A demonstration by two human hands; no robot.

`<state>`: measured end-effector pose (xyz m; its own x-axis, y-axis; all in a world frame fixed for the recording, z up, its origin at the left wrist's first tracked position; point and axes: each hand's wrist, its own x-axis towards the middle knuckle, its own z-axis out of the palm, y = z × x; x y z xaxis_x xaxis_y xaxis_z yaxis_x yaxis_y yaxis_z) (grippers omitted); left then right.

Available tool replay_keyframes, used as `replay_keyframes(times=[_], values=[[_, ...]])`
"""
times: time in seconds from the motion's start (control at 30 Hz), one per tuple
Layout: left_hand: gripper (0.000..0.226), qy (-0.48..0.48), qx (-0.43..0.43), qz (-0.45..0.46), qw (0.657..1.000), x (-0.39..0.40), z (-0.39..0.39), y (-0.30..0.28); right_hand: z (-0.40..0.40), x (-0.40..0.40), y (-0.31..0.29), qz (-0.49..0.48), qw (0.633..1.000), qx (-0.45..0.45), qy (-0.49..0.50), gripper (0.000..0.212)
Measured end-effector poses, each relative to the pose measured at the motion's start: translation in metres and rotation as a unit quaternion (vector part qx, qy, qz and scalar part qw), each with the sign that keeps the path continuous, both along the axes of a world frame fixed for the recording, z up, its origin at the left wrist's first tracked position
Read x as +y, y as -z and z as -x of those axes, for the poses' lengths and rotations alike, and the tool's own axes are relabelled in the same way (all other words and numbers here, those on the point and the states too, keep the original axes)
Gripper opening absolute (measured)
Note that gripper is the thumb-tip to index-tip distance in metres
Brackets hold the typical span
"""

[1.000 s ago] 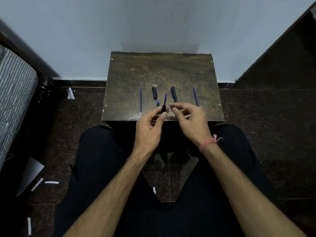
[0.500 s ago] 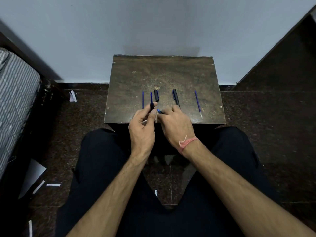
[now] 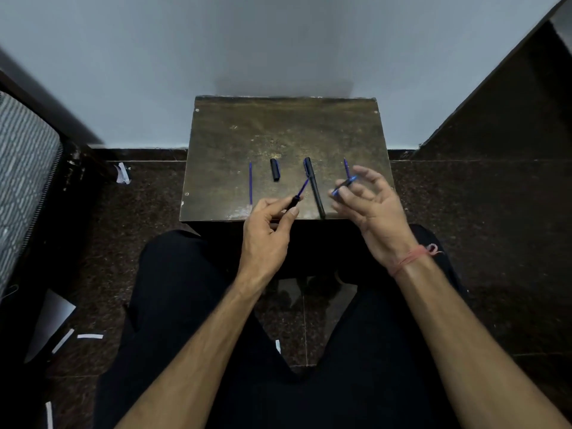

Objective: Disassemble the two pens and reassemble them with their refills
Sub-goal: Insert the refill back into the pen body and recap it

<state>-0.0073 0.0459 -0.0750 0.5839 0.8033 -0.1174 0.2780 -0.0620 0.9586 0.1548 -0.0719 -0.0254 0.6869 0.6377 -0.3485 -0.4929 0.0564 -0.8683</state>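
Left hand point(image 3: 266, 230) pinches a black pen barrel point(image 3: 292, 203) over the tabletop's point(image 3: 284, 131) near edge, blue refill point(image 3: 303, 187) jutting up and away toward the right. Right hand point(image 3: 371, 209) hovers above the near right corner, thumb and forefinger clamped on a small blue piece point(image 3: 343, 185), other fingers spread. That piece sits just right of the refill tip, so the right hand is nearer. Between them lies the second pen point(image 3: 314, 187), pointing away; a cap point(image 3: 275, 170) and loose refill point(image 3: 250, 184) lie left, another refill point(image 3: 346, 168) by the right edge
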Motion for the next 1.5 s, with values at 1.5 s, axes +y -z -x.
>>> replay_keyframes(times=[1.5], values=[[0.029, 0.093, 0.025, -0.057, 0.994, -0.008, -0.001, -0.004, -0.009, -0.003, 0.025, 0.057, 0.989, -0.052, -0.124, 0.022]])
